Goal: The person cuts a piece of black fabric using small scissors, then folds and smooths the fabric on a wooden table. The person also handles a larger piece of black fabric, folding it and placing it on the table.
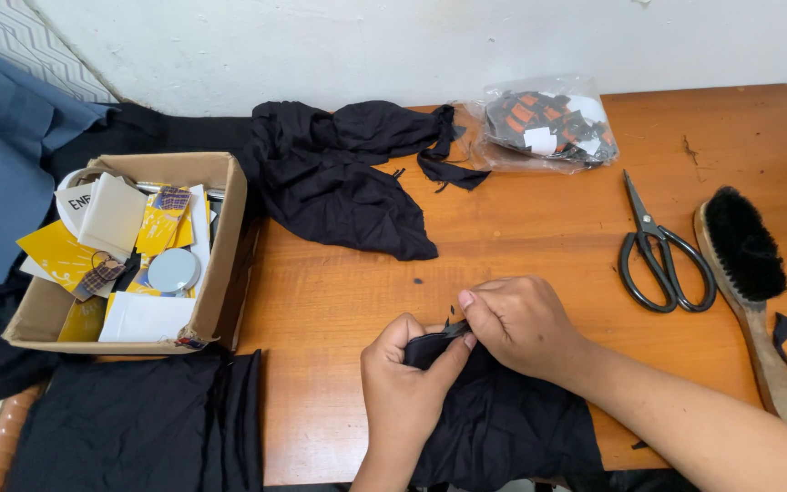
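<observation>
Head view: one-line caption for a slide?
Both hands, left hand and right hand, pinch black fabric on a wooden table beside scissors and brush.

A wooden desk (539,246) with an orange-brown top carries everything. At its left edge sits an open cardboard box (220,246), partly overhanging. A crumpled black cloth (339,182) lies along the far edge near the left corner, and just beside it a clear plastic bag (548,123) of small orange, black and white pieces. Black scissors (662,255) lie closed toward the right edge, with a wooden-handled brush (749,273) just beside them. Another black fabric (503,419) drapes over the near edge.
</observation>
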